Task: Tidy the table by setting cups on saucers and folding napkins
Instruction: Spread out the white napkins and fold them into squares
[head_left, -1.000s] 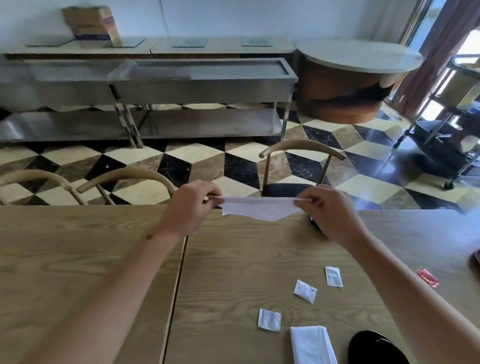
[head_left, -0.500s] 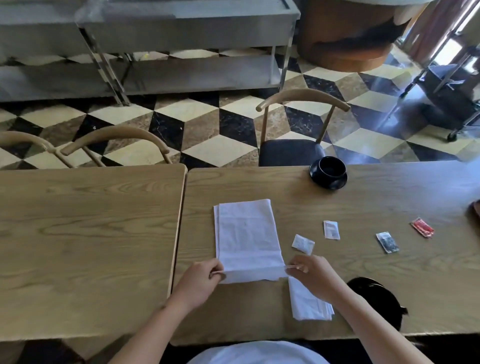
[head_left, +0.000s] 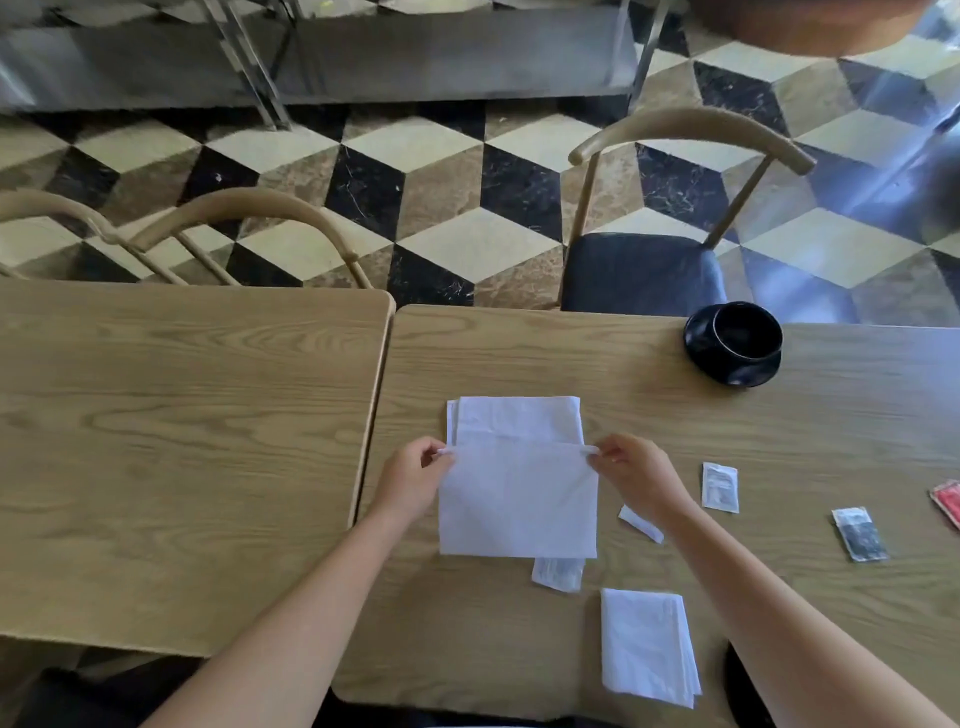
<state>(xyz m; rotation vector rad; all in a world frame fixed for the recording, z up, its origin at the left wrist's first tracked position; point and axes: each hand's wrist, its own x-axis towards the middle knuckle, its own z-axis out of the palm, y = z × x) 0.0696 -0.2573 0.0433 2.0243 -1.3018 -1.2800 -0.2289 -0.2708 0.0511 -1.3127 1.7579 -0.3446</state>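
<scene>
Folding a napkin on the desk

Left hand (head_left: 413, 480) and right hand (head_left: 636, 475) each pinch a corner of the white napkin (head_left: 519, 499), mid-fold; next, probably lay that edge flush and crease.

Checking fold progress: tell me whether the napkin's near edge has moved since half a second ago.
Yes. The near edge, pinched by left hand and right hand, has travelled away from the person, toward the black cup.
</scene>
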